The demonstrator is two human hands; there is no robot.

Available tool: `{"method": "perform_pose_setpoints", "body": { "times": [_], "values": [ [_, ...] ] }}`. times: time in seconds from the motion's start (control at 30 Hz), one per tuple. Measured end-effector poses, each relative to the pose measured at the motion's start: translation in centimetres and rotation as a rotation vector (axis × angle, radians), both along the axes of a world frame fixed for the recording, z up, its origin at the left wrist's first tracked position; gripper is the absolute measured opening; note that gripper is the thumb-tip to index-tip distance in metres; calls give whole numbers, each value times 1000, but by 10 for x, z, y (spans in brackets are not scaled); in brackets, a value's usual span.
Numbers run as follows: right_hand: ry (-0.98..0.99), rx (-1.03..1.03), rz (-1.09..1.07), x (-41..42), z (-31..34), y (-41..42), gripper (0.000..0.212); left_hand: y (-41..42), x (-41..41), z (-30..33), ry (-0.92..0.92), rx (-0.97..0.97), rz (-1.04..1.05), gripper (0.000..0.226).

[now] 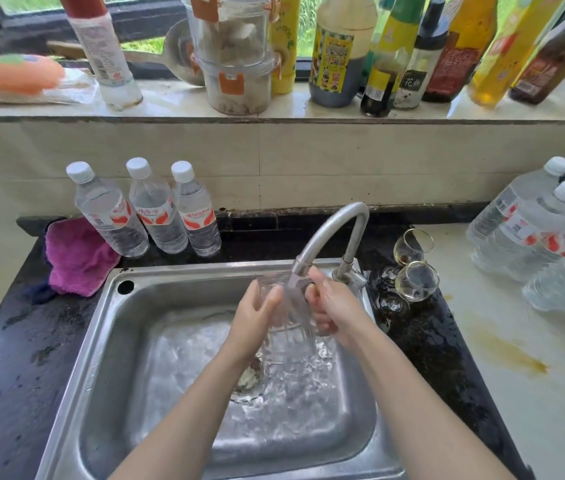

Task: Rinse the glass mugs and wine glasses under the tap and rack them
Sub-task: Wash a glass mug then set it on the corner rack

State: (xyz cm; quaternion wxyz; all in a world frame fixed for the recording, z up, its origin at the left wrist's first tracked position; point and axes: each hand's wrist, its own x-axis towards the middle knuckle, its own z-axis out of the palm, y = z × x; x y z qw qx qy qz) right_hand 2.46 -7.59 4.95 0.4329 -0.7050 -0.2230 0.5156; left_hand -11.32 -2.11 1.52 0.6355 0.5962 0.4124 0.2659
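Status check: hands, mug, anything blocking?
Both hands, left and right, gripping glass mug under running tap. Two wine glasses wait beside sink. Nothing blocking.

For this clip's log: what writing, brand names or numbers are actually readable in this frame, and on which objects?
"花椒" reads on the dark label of the small black-capped bottle on the windowsill, though the second character is soft.
Red-and-white labels on the three water bottles behind the sink: print blurred, unreadable.
Labels on the large water bottles at right: too blurred.
Other sauce bottles and the white spray can on the sill: print too small.
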Motion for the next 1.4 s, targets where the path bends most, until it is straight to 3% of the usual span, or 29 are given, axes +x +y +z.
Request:
{"method": "perform_pose_setpoints", "body": {
  "times": [0.13, 0.23, 0.33, 0.4, 0.47, 0.57, 0.67, 0.7, 0.83, 0.97, 1.07, 1.2, 1.27, 1.4],
  "values": [
    [-396, 130, -3, -10, -12, -10, 52, 2, 11, 8, 49, 120, -116, 23],
    [-391, 250, -80, -17, -19, -22, 54, 19, 32, 22, 424, 224, -256, 29],
    [-405, 277, -69, -21, -18, -30, 58, 31, 42, 35, 646, 52, -391, 25],
    [-324, 226, -194, -25, -17, -29, 59, 30, 41, 44, 550, -46, -375, 27],
    [-133, 168, -381, -26, -18, -24, 55, 25, 44, 44, 298, -147, -211, 22],
    [207, 194, -495, -18, -16, -15, 56, 7, 26, 23, 154, -14, -95, 18],
    [357, 191, -332, -20, -16, -8, 54, 2, 2, 2, 220, 76, -93, 69],
    [390, 193, -273, -23, -16, -6, 51, 5, -5, -2, 191, 76, -64, 72],
    [222, 107, 89, -20, -4, 16, 37, 14, -31, 0, 176, 146, 35, 76],
    [98, 104, 354, -10, 9, 12, 30, 14, -40, 18, 242, 342, -60, 70],
    [123, 147, 316, 3, 1, -19, 40, 10, -23, 29, 294, 423, -246, 71],
    [172, 166, 84, 21, -16, -59, 36, -2, 16, 34, 361, 518, -417, 66],
    [150, 175, 27, 23, -16, -64, 37, -4, 25, 32, 375, 543, -410, 73],
    [167, 211, 28, 11, -3, -57, 35, -7, 10, 23, 355, 529, -229, 63]
  ]
}}
